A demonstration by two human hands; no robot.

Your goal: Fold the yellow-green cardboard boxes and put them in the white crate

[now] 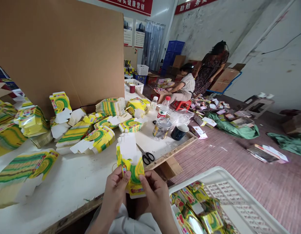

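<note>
A yellow and green printed carton [136, 174] is held between my two hands at the table's front edge. My left hand [116, 185] pinches its left side, thumb on the printed face. On the right side, the fingers and thumb of my right hand [155, 187] grip it as well. Just behind it, another such carton with white flaps [128, 146] rests on the table. Black-handled scissors [147, 157] lie to the right of that. Stacks of flat yellow cartons [74, 133] spread over the table to the left.
A large cardboard sheet [67, 52] stands behind the stacks. A clear jar [162, 128], a dark mug [180, 131] and a red-capped bottle [164, 107] stand at the right table edge. Below right, a white basket [238, 198] holds shiny packets. Two people are beyond, near scattered boxes on the floor.
</note>
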